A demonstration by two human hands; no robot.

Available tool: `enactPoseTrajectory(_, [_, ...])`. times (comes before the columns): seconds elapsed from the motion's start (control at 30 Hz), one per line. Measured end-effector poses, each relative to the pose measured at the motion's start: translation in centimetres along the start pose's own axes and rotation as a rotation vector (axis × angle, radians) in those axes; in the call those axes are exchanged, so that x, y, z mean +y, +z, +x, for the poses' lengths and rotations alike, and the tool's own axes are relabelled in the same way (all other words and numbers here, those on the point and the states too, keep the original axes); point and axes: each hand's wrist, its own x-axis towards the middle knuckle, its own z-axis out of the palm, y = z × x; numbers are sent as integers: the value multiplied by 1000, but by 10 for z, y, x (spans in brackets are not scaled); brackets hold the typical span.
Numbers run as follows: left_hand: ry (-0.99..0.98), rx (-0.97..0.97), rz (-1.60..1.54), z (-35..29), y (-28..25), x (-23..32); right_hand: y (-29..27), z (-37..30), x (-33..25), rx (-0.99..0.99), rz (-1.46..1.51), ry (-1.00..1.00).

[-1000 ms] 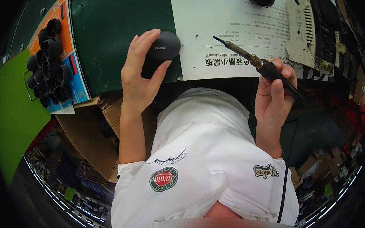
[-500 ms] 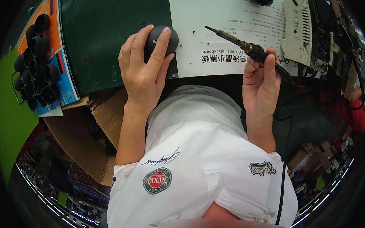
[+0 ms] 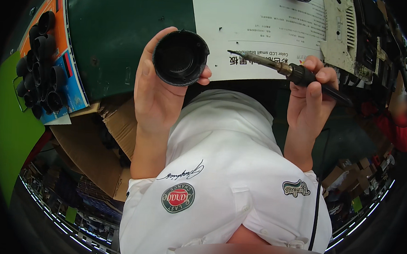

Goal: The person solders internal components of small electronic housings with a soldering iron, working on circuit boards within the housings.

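Observation:
My left hand (image 3: 157, 92) holds a round black plastic shell (image 3: 180, 57), turned so its hollow inside faces the camera. My right hand (image 3: 311, 98) grips a soldering iron (image 3: 289, 71) by its black handle, the metal tip pointing left toward the shell with a small gap between them. Both hands are raised above the edge of a dark green mat (image 3: 121, 30) and a white printed sheet (image 3: 259, 24). My white shirt fills the lower middle.
Several more black round shells (image 3: 41, 68) lie bunched on an orange and blue board at the left. A pale circuit board and dark parts (image 3: 351, 33) lie at the upper right. A brown cardboard box (image 3: 96, 144) sits below the table edge.
My left hand lifted the black shell off the mat and turned its hollow side up. My right hand swung the soldering iron's tip closer to it.

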Motion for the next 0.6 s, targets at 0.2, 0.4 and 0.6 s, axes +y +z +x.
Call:
enactPoseTrajectory(0.2, [-27, -96, -76, 2, -1, -8, 10, -1, -14, -117, -425, -286])
enactPoseTrajectory(0.4, [-53, -81, -36, 2, -3, -13, 18, 4, -16, -209, -644, -428])
enactPoseTrajectory(0.6, [-30, -70, 24, 2, -1, -16, 24, 5, -18, -298, -785, -459])
